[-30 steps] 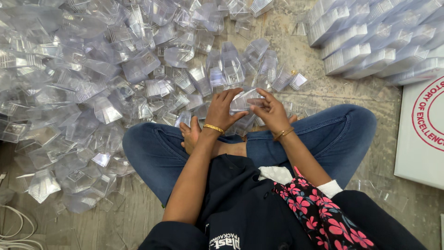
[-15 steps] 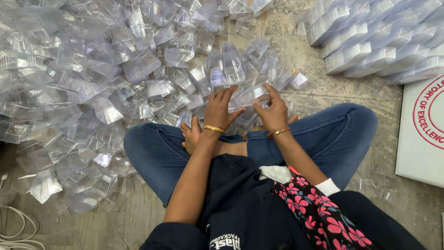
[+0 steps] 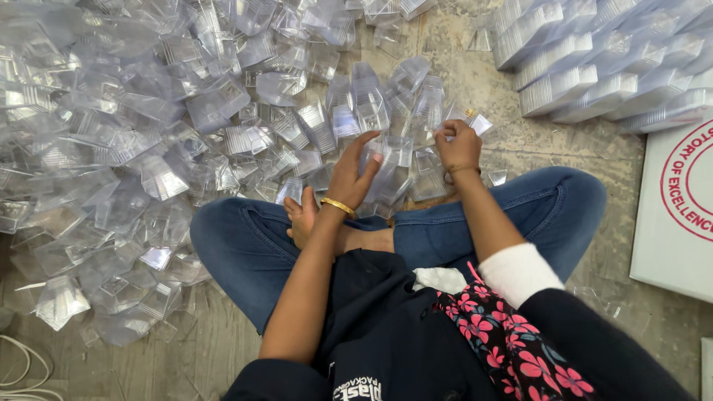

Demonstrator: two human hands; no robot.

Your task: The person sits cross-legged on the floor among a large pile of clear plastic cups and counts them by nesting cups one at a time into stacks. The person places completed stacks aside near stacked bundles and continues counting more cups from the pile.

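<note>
Clear plastic box [image 3: 394, 167] lies between spread left hand [image 3: 353, 174] and pinching right hand [image 3: 458, 146].

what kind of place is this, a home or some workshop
Most likely a small packaging workshop, worked on the floor. A huge loose heap of clear plastic containers covers the stone floor, and nested stacks lie sorted nearby. The left hand and right hand handle pieces.

Two hands work here: one left hand [image 3: 349, 178] and one right hand [image 3: 458, 146]. Clear plastic pieces [image 3: 148, 134] cover the floor [image 3: 475, 82], too many to count. One white board [image 3: 679, 215] lies right, beside several stacked rows [image 3: 594, 67].
</note>
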